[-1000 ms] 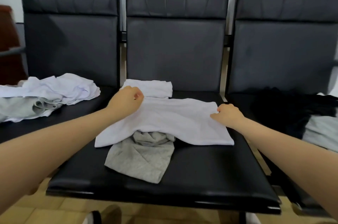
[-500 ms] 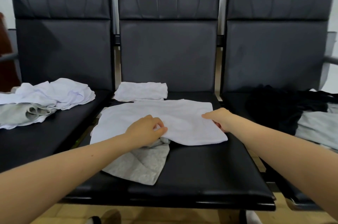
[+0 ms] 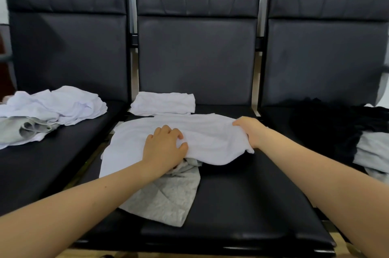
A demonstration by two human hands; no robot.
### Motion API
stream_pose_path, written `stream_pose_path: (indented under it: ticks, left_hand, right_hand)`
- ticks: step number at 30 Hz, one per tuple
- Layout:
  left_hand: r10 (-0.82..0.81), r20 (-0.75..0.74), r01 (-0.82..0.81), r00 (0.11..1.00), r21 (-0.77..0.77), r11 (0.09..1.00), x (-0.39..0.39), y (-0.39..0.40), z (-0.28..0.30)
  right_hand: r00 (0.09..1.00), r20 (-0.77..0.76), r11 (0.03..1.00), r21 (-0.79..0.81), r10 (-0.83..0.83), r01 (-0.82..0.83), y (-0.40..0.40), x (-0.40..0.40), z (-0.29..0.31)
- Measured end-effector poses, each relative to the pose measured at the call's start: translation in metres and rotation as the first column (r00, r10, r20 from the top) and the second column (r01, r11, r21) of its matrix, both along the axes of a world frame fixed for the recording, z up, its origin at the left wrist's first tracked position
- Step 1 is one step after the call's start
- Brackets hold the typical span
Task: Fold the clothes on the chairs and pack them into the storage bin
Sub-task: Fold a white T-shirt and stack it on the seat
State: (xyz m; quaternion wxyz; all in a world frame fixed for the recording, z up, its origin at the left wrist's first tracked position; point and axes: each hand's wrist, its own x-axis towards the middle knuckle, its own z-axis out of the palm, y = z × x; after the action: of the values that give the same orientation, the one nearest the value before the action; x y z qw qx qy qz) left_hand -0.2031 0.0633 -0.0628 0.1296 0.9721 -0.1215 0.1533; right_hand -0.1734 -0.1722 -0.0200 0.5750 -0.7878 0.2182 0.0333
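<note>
White garment (image 3: 206, 131) lies mid-seat on the middle chair (image 3: 242, 205), over a grey garment (image 3: 168, 201). Left hand (image 3: 164, 150), at its 10 o'clock corner a second ago, now grips the 6 o'clock edge; right hand (image 3: 250, 131) pinches the 3 o'clock edge, lifted slightly. Next fold appears underway

Left hand (image 3: 164, 148) curled, gripping; right hand (image 3: 250, 131) apparently pinching.

Soft matt white cloth shirt (image 3: 200, 131) and flecked grey jersey garment (image 3: 166, 201) lie on smooth, faintly glossy black leather-look chair seat (image 3: 252, 205) (creased backs).
</note>
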Motion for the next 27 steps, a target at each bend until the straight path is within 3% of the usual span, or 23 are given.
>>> stream_pose_path:
  ticks: [3,6,12,14,16,20,27]
  left_hand:
    - [-0.030,-0.158,-0.018,0.987,-0.292,0.956,0.003,0.004,0.004]
    - [-0.042,-0.217,-0.091,0.975,-0.571,0.816,0.006,0.014,0.009]
    - [-0.025,-0.324,-0.263,0.946,-0.811,0.523,0.008,0.025,0.013]
    - [-0.038,-0.354,-0.278,0.934,-0.792,0.543,0.011,0.028,0.016]
    - [-0.051,-0.373,-0.279,0.927,-0.772,0.571,0.013,0.028,0.018]
    - [-0.019,-0.363,-0.252,0.932,-0.683,0.686,0.015,0.024,0.021]
    - [0.055,-0.260,-0.154,0.964,-0.376,0.914,0.030,0.006,0.026]
  right_hand:
    - [0.997,0.081,0.999,0.031,0.007,-0.009,0.021,0.004,0.009]
    - [0.989,0.126,0.990,0.104,0.083,-0.096,0.052,0.003,0.013]
    - [0.865,0.151,0.837,0.219,0.478,-0.501,0.092,-0.021,0.030]
    - [0.901,0.180,0.890,0.170,0.395,-0.424,0.089,-0.021,0.030]
    - [0.956,0.190,0.963,0.112,0.222,-0.246,0.079,-0.017,0.026]
    - [0.998,0.068,1.000,-0.015,-0.003,0.004,0.052,-0.012,0.011]
    - [0.974,-0.041,0.975,0.014,0.223,-0.223,0.050,-0.023,-0.017]
